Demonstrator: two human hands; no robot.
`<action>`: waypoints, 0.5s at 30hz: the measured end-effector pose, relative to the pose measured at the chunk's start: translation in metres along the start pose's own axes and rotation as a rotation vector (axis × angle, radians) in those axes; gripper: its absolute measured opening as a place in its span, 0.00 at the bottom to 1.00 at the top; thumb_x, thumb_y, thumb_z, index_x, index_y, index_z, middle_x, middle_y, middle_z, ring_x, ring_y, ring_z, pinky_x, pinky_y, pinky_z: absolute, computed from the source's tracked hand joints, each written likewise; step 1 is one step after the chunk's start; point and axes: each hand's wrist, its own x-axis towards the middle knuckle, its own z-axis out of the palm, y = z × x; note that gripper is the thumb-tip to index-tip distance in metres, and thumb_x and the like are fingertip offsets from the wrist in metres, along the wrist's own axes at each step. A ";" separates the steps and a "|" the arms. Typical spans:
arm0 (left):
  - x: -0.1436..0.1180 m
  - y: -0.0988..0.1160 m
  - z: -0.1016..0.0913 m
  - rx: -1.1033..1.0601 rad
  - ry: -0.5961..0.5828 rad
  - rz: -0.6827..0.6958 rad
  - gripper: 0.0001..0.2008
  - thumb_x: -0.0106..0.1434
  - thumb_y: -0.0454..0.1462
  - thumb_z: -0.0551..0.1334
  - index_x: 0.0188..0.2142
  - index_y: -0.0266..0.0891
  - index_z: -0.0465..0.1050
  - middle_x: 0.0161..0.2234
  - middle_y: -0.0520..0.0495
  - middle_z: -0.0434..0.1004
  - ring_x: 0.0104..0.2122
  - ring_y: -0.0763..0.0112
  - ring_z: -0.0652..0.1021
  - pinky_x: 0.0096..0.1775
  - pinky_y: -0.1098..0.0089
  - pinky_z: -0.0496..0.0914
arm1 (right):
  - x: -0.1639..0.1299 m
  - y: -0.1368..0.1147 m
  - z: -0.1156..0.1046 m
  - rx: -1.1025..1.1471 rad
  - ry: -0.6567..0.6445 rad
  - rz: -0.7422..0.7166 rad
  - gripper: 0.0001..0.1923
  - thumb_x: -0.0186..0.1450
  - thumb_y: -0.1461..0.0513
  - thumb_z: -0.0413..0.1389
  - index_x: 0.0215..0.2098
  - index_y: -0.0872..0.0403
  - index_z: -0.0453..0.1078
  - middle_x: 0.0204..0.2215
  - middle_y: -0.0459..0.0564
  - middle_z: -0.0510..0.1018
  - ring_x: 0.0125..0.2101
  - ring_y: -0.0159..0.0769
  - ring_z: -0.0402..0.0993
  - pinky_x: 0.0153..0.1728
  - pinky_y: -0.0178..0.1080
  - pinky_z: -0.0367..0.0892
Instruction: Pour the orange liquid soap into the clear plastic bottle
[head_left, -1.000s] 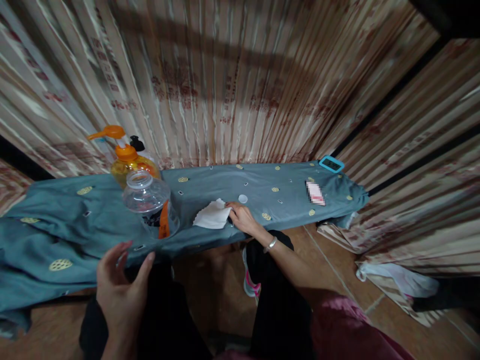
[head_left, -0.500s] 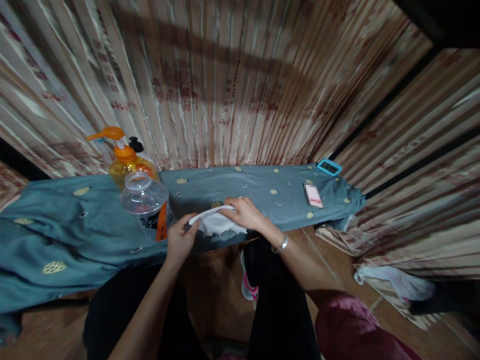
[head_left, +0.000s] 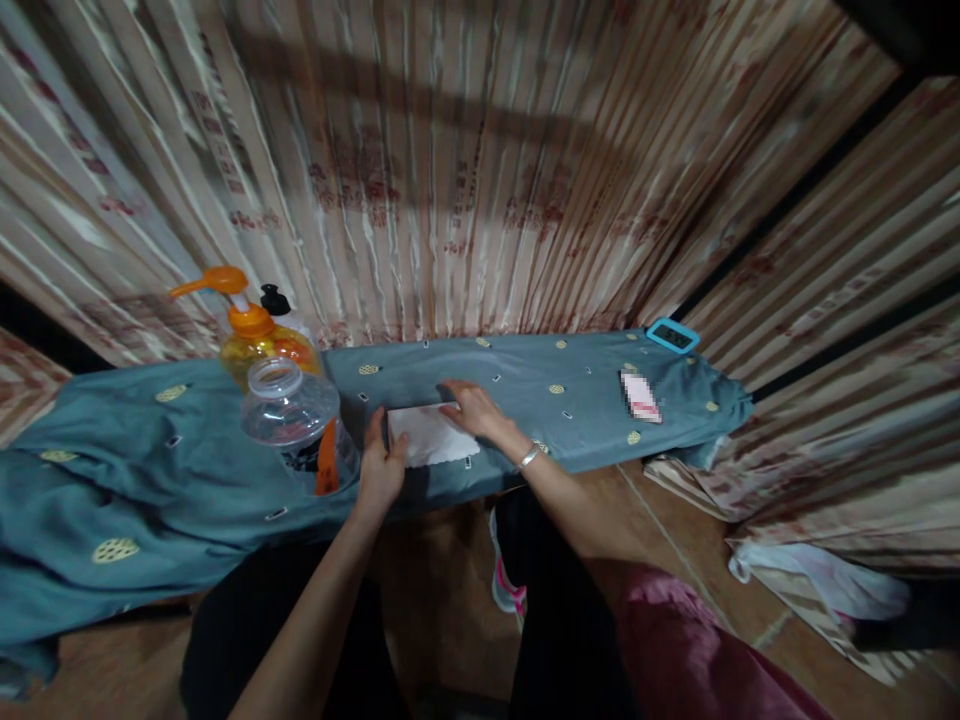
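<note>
While both hands press on it, the white paper tissue [head_left: 427, 437] lies flat on the teal patterned cloth [head_left: 187, 460] that covers the counter, near the near edge and roughly at the middle of the scene. The left hand [head_left: 382, 462] pins the tissue's left edge, thumb and fingers spread apart and laid on the sheet rather than closed round it; the right hand [head_left: 471, 408], with a silver bangle [head_left: 529, 457] at the wrist, rests open with its fingertips on the far right corner. Just left of the left hand stands a clear plastic bottle with no cap and an orange label [head_left: 296, 425], and behind it, farther off, an orange pump bottle of yellow liquid [head_left: 251, 335] and a black-capped bottle [head_left: 276, 300]. Far right on the cloth lie a small white and pink card [head_left: 640, 396] and a turquoise-framed small clock [head_left: 673, 336], well apart from the hands. To smooth or fold the sheet well, I judge that light, even pressure matters: one hand should anchor an edge while the other slides outward, since thin paper tears or bunches easily, and the left elbow should stay wide of the open bottle.
</note>
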 end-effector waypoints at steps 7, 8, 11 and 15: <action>-0.033 0.006 -0.009 -0.018 -0.137 0.101 0.30 0.75 0.47 0.75 0.73 0.45 0.87 0.77 0.33 0.90 0.76 0.40 0.88 0.77 0.42 0.85 | 0.049 -0.057 -0.006 0.272 0.044 -0.146 0.29 0.86 0.63 0.74 0.81 0.54 0.79 0.81 0.67 0.88 0.81 0.62 0.86 0.84 0.70 0.79; -0.033 0.009 -0.009 -0.028 -0.137 0.095 0.30 0.75 0.47 0.75 0.73 0.46 0.87 0.76 0.34 0.90 0.75 0.41 0.88 0.75 0.43 0.86 | 0.062 -0.073 -0.011 0.324 0.032 -0.184 0.31 0.87 0.62 0.73 0.84 0.57 0.76 0.79 0.68 0.90 0.79 0.58 0.88 0.82 0.63 0.81; -0.029 0.015 -0.012 -0.062 -0.150 0.078 0.29 0.75 0.49 0.75 0.72 0.46 0.88 0.75 0.35 0.91 0.74 0.42 0.89 0.73 0.44 0.87 | 0.105 -0.123 -0.021 0.465 -0.010 -0.316 0.39 0.87 0.55 0.75 0.86 0.66 0.71 0.79 0.73 0.90 0.78 0.47 0.89 0.79 0.44 0.82; -0.022 0.017 -0.019 -0.116 -0.172 0.048 0.29 0.76 0.51 0.77 0.71 0.45 0.88 0.76 0.33 0.90 0.75 0.40 0.88 0.73 0.42 0.87 | 0.149 -0.177 -0.015 0.568 -0.033 -0.453 0.53 0.71 0.49 0.89 0.84 0.62 0.76 0.77 0.69 0.92 0.75 0.53 0.92 0.76 0.49 0.85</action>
